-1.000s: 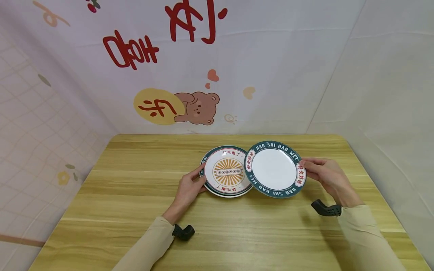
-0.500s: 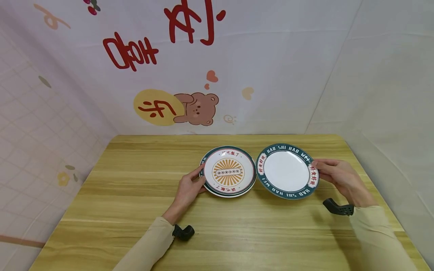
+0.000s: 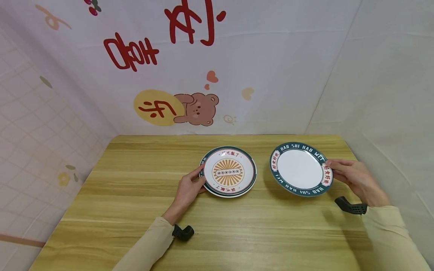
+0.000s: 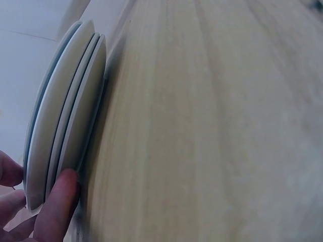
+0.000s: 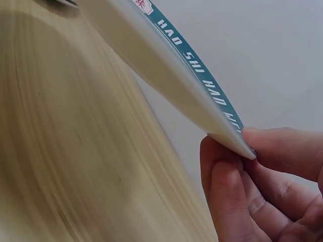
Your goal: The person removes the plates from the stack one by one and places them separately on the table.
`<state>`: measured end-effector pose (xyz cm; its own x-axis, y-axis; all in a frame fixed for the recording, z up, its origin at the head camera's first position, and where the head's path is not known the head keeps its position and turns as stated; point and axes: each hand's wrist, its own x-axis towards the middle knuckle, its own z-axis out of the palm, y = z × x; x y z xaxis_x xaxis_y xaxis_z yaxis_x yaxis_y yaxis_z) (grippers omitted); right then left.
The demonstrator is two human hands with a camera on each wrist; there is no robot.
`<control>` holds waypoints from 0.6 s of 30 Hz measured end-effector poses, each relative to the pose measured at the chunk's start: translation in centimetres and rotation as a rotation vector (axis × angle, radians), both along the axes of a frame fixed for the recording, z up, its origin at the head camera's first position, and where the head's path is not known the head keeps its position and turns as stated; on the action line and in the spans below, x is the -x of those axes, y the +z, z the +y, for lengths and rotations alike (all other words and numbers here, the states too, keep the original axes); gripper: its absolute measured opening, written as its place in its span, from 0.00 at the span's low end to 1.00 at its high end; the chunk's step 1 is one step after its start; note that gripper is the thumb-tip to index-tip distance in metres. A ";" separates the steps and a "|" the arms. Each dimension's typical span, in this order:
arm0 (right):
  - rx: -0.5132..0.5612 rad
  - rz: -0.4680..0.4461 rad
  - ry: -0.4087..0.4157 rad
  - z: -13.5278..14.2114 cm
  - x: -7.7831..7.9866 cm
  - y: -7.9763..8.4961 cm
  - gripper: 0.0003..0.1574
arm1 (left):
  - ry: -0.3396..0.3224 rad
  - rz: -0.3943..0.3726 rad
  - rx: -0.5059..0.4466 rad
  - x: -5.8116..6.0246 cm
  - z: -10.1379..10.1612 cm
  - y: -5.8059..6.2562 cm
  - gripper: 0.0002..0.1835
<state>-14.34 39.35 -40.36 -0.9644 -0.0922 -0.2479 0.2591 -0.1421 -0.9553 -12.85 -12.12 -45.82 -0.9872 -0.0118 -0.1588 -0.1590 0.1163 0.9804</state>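
Note:
A white plate (image 3: 300, 169) with a green lettered rim hangs tilted above the right part of the table. My right hand (image 3: 356, 178) pinches its right edge, thumb on top and fingers underneath, as the right wrist view shows at the plate's edge (image 5: 202, 96). Left of it is a stack of plates (image 3: 228, 172), the top one bearing an orange sunburst and red characters. With thumb and fingers, my left hand (image 3: 189, 188) grips the stack's left rim. Several layered edges (image 4: 65, 111) show in the left wrist view, close over the tabletop.
The wooden table (image 3: 217, 233) ends at a white printed backdrop (image 3: 271, 67) with a bear and red characters. Pale cloth also hangs along both sides. A black wrist mount (image 3: 183, 232) sits on the left sleeve, another mount (image 3: 350, 206) on the right.
My right hand has carried the green-rimmed plate rightward, from overlapping the stack to a visible gap beside it. The left hand and the stack have stayed in place.

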 end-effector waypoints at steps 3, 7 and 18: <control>0.006 -0.012 0.006 0.8 0.2 -0.2 0.21 | -0.002 0.005 0.005 0.0 0.0 -0.1 0.27; 0.006 -0.034 -0.005 1.5 0.5 -0.4 0.21 | -0.007 0.010 0.016 0.0 0.0 0.0 0.28; -0.102 -0.104 -0.046 2.9 1.1 -0.2 0.17 | -0.020 0.021 0.004 0.0 -0.1 0.1 0.27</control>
